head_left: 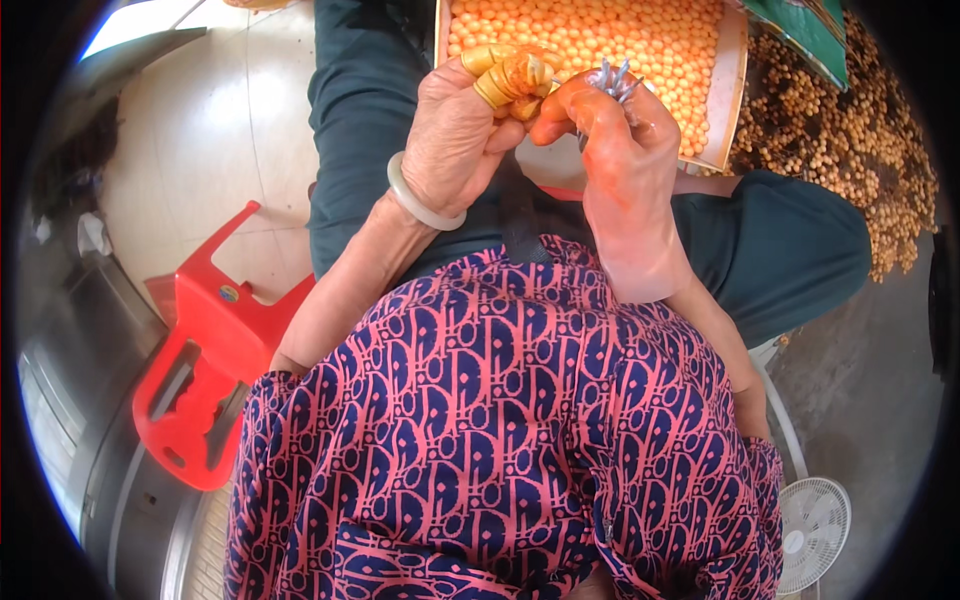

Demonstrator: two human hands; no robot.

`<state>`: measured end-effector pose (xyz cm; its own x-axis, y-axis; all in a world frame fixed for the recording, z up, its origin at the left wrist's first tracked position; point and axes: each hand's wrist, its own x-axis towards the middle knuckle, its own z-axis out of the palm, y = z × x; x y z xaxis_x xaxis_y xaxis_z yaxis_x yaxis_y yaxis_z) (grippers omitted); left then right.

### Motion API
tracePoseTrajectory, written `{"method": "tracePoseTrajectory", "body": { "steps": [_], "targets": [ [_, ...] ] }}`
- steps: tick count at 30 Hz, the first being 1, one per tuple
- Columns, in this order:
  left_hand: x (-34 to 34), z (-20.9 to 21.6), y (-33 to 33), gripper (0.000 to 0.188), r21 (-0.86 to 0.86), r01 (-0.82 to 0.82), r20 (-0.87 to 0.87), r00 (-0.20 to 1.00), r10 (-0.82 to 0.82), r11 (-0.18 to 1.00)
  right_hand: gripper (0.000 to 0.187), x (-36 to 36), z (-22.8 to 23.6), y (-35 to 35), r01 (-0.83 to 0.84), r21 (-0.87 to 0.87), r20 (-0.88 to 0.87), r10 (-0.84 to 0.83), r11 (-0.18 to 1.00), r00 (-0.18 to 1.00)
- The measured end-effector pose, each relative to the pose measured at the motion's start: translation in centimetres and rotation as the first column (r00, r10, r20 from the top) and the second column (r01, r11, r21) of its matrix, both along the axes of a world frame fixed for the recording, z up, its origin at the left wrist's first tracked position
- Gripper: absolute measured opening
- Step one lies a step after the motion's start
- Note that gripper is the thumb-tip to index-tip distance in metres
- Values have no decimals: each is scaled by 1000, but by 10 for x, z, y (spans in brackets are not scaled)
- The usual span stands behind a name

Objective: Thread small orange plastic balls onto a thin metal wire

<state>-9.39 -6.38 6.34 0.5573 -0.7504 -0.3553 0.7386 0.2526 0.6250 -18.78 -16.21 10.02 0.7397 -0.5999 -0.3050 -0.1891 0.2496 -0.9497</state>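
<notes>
My left hand (455, 130) is raised in front of me, with yellow finger covers on its fingers and a pale bangle round the wrist. Its fingers are closed in a pinch; whatever lies between them is too hidden to make out. Touching or almost touching it is my right hand (625, 150), in a thin, see-through glove stained orange. That hand is closed round a small tool with grey prongs (612, 80) sticking up between thumb and fingers. Just beyond both hands stands a tray (728, 90) filled with small, round, orange balls (590, 35) that look like fruit.
On the right lies a large heap of small brown round fruit on stems (850, 150), beside a green sheet (805, 35). A red plastic stool (215, 310) stands on the left. A white fan (812, 535) is at the lower right. My spread legs flank the work.
</notes>
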Motion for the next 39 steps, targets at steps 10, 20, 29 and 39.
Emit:
{"method": "tracePoseTrajectory", "body": {
  "steps": [10,20,29,39],
  "targets": [
    [-5,0,-2,13,83,-19,67,998,14,996,18,3,-4,3,29,26,21,-30,999,999],
    [-14,5,0,11,139,-62,40,998,57,988,21,-4,5,-5,-123,125,-147,140,985,979],
    [-8,-9,21,14,80,-93,162,984,79,992,38,-28,-7,-16,-232,324,117,205,917,972],
    [-8,-2,18,15,119,-83,163,985,63,989,25,-24,-20,-19,-9,543,99,-53,840,994]
  ]
}}
